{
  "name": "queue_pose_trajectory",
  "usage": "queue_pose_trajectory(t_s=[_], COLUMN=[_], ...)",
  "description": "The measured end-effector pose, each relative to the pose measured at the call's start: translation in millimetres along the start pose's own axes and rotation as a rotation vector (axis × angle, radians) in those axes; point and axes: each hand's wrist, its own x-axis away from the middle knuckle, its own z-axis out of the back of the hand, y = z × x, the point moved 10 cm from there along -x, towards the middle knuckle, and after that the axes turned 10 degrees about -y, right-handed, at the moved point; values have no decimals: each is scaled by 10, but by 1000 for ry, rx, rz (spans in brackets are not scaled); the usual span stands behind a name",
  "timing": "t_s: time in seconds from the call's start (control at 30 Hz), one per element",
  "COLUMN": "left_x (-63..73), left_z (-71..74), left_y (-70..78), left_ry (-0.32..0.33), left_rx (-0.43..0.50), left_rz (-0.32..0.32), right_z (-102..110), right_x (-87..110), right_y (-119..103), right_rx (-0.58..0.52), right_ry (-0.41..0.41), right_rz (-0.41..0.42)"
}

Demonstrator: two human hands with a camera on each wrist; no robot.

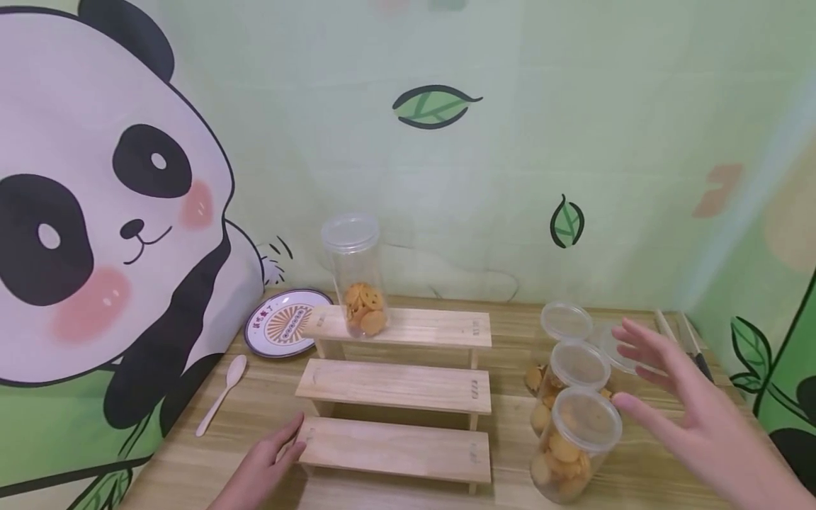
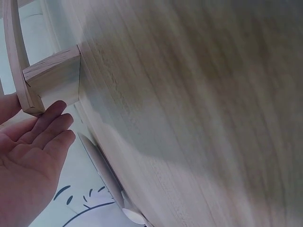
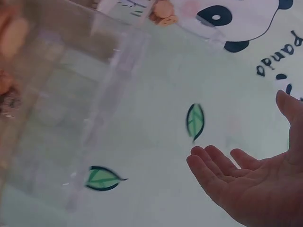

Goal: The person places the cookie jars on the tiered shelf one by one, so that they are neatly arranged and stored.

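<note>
A three-tier wooden stand (image 1: 401, 386) rests on the table. My left hand (image 1: 264, 460) is at the left end of its lowest board; in the left wrist view the board's end (image 2: 31, 104) sits between my thumb and fingers. At right, my right hand (image 1: 695, 425) is held in the air with spread fingers, holding nothing. Beside it, a lidded clear jar of cookies (image 1: 567, 460) stands nearest me, with another such jar (image 1: 576, 365) and a farther jar lid (image 1: 566, 322) behind. One more cookie jar (image 1: 360, 283) stands on the top board's left part.
A patterned plate (image 1: 280, 340) lies at the back left, partly behind the stand. In front of it is a white spoon (image 1: 223, 393). Dark-handled utensils (image 1: 698, 354) lie at the far right. A panda-printed backdrop (image 1: 491, 177) rises behind the table.
</note>
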Motion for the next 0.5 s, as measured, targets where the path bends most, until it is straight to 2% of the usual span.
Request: queue_pose_trajectory(t_s=[0.23, 0.5], left_x=[2, -5], left_z=[-3, -14], left_y=[4, -27], left_ry=[-1, -11], left_rx=[0, 18], left_rz=[-2, 22], right_z=[-143, -265], right_x=[268, 500], right_y=[573, 962], right_rx=[28, 55], right_ry=[29, 56], right_rz=[-105, -263])
